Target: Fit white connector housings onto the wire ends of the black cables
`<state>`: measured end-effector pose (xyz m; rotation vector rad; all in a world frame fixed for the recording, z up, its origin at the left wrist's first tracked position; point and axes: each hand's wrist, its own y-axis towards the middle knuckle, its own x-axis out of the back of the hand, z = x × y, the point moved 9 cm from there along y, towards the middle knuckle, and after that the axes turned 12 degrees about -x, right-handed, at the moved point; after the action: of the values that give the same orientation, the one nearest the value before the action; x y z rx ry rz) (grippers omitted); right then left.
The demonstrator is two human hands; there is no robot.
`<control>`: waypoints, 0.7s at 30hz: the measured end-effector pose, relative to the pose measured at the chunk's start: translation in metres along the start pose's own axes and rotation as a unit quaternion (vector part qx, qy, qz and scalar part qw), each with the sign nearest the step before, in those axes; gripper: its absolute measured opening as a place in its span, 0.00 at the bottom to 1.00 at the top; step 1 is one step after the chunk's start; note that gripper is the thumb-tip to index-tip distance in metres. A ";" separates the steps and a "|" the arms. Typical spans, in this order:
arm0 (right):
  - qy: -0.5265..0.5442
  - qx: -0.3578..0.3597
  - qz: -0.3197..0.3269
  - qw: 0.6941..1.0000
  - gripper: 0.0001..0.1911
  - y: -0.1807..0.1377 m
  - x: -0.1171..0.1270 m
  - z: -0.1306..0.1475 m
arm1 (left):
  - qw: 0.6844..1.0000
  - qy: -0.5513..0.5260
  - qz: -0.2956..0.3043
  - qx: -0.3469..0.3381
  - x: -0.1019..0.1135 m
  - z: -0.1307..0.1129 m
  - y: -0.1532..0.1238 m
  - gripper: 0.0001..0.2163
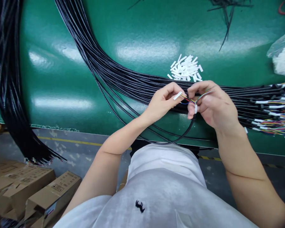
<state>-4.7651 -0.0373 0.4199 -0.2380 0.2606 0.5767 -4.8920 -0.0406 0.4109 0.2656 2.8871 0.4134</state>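
Observation:
My left hand [162,100] pinches a small white sleeve [177,96] between thumb and fingers, with thin coloured wires [188,99] at its right end. Those wires fan out of a black cable [189,127], whose end carries another white sleeve [196,109]. Curled around this cable end, my right hand [219,106] holds the wires, a few of them spread toward its fingers. The cable loops down in front of my body. Just beyond my hands lies a loose pile of short white sleeves [186,68] on the green table [147,31].
A thick bundle of black cables [123,74] runs behind and under my hands to bared wire ends [275,117] at right. More cables [7,79] hang over the left edge. A plastic bag [283,57] lies at right, black strips [228,19] far back, cardboard boxes [54,193] below left.

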 end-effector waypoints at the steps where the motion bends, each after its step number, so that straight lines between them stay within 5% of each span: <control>1: -0.040 0.016 -0.015 0.999 0.14 -0.001 0.001 0.003 | 1.000 -0.002 0.001 0.001 0.000 0.001 0.000 0.21; 6: -0.166 0.086 -0.148 0.971 0.09 -0.009 0.010 0.011 | 1.000 0.007 0.004 0.019 0.001 0.003 -0.002 0.22; 14: 0.052 0.047 -0.194 0.979 0.09 -0.002 0.032 0.001 | 1.000 0.026 0.007 -0.003 0.000 0.002 -0.002 0.20; 21: 0.081 -0.002 -0.173 0.982 0.14 -0.001 0.028 0.001 | 0.997 0.076 0.005 -0.016 0.003 0.004 -0.003 0.20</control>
<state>-4.7416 -0.0239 0.4126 -0.3266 0.3662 0.2130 -4.8944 -0.0423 0.4058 0.2536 3.0248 0.5010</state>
